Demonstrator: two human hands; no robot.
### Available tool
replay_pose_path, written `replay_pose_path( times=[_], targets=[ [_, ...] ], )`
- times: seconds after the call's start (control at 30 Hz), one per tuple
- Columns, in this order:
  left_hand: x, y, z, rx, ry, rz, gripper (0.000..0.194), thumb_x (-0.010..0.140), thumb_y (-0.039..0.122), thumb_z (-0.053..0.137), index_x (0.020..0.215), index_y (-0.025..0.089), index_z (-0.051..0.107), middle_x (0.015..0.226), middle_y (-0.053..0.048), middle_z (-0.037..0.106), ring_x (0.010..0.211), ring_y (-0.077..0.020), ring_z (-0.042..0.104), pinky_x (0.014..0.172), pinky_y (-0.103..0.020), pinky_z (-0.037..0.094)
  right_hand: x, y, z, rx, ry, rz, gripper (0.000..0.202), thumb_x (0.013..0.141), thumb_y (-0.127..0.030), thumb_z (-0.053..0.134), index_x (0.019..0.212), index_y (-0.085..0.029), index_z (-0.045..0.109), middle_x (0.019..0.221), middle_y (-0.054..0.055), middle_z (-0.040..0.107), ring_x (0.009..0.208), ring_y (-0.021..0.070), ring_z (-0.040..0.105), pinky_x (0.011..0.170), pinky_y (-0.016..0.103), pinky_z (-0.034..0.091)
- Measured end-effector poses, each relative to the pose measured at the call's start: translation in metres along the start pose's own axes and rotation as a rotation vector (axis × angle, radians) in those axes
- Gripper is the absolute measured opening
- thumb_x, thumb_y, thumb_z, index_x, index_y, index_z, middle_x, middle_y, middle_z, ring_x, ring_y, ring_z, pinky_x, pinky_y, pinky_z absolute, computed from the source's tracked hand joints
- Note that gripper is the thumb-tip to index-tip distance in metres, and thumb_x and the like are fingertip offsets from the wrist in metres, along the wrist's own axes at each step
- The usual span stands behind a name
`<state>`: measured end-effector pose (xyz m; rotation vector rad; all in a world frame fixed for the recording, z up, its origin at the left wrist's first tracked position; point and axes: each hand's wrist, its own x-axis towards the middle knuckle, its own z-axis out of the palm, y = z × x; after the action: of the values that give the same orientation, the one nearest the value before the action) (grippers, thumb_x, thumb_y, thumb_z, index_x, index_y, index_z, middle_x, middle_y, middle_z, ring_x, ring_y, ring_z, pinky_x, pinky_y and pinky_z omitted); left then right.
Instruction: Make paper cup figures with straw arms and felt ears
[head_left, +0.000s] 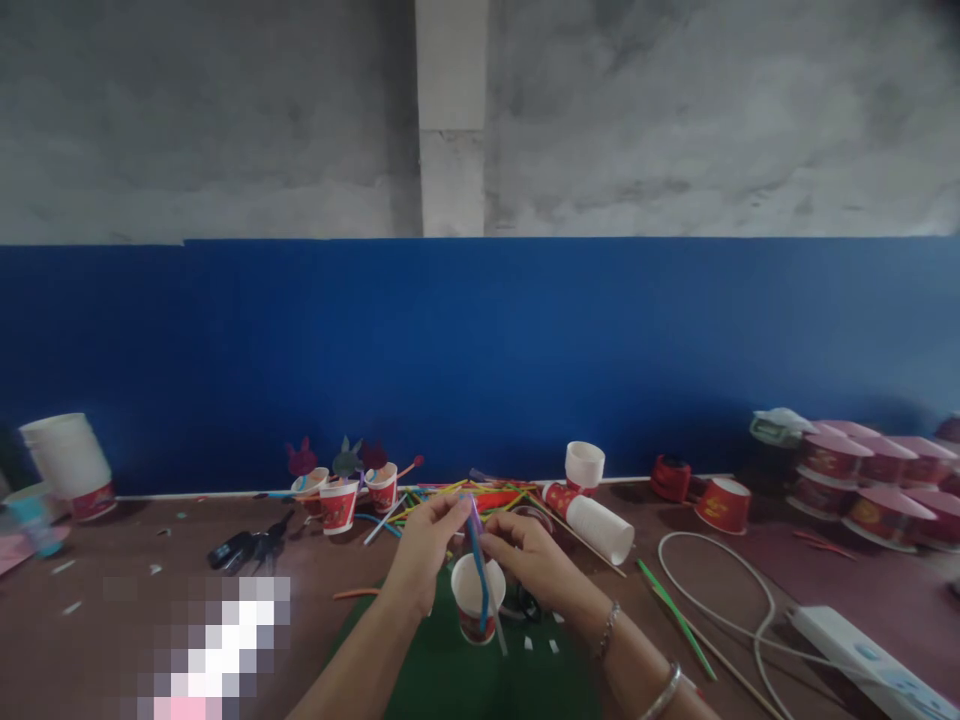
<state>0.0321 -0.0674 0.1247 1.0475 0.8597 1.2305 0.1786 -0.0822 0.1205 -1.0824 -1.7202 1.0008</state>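
Much of your forearms runs off the bottom edge, and a pixelated block covers part of the table (pixel 90 640) at lower left, so whatever lies there cannot be read. Your left hand (pixel 424 548) and right hand (pixel 525 555) meet just above a small paper cup (pixel 472 600); both have their fingertips pinched shut on a thin blue straw (pixel 480 570), which slants down across the cup's white mouth, with a paler straw just beside it whose lower end pokes out below the rim. Whether the straws pass through the cup wall is too small to tell. The cup is white inside and red printed outside, and hangs over a dark green mat (pixel 450 680) (only partly in view between your arms). A dark object behind your right palm is hidden and cannot be made out. Two metal bangles (pixel 664 690) circle your right wrist. Beyond your hands lies a loose heap of thin coloured sticks (pixel 480 495), with a stack of cups (pixel 596 522) on its side to their right. Left of the heap stand three small red cups (pixel 341 500) holding blurred paper shapes on sticks. Black scissors (pixel 251 548) lie near them. At right, a white cable (pixel 750 590) loops to a power strip (pixel 862 660), cut off by the corner, and red lidded bowls (pixel 870 480) are piled against the glossy blue wall (pixel 480 360).
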Motion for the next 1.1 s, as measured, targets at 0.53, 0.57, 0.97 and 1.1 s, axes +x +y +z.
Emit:
replay_pose_path(
  times=[0.53, 0.57, 0.97, 1.1],
  targets=[
    [0.005, 0.012, 0.004, 0.271, -0.135, 0.066, 0.031, 0.068, 0.042, 0.071, 0.084, 0.015, 0.069, 0.049, 0.004, 0.054, 0.043, -0.0089, 0.046, 0.043, -0.020, 0.033, 0.008, 0.002, -0.001, 0.284, -0.029, 0.144, 0.034, 0.064, -0.044, 0.073, 0.076, -0.015, 0.063, 0.064, -0.002, 0.061, 0.049, 0.0078, 0.047, 0.044, 0.019, 0.033],
    [0.004, 0.010, 0.002, 0.251, -0.155, 0.051, 0.035, 0.070, 0.043, 0.068, 0.093, 0.016, 0.068, 0.053, 0.003, 0.057, 0.045, -0.0091, 0.047, 0.045, -0.020, 0.034, 0.009, 0.004, -0.002, 0.299, -0.024, 0.159, 0.036, 0.064, -0.047, 0.073, 0.077, -0.015, 0.063, 0.062, -0.002, 0.060, 0.046, 0.0073, 0.046, 0.042, 0.019, 0.032],
    [-0.008, -0.003, -0.026, 0.382, -0.327, -0.064, 0.042, 0.062, 0.024, 0.074, 0.102, 0.019, 0.063, 0.081, -0.002, 0.064, 0.071, -0.0161, 0.059, 0.063, -0.026, 0.044, 0.007, 0.023, -0.020, 0.520, 0.128, 0.141, 0.037, 0.064, -0.042, 0.075, 0.086, -0.018, 0.058, 0.060, -0.007, 0.055, 0.041, 0.0034, 0.039, 0.037, 0.016, 0.027],
    [-0.007, -0.005, -0.024, 0.602, -0.317, 0.048, 0.014, 0.063, 0.016, 0.068, 0.076, 0.018, 0.070, 0.072, 0.000, 0.065, 0.068, -0.0163, 0.056, 0.063, -0.025, 0.040, 0.005, 0.022, -0.019, 0.510, 0.133, 0.122, 0.037, 0.066, -0.044, 0.073, 0.088, -0.019, 0.058, 0.061, -0.006, 0.057, 0.041, 0.0045, 0.041, 0.038, 0.017, 0.031]
  ],
)
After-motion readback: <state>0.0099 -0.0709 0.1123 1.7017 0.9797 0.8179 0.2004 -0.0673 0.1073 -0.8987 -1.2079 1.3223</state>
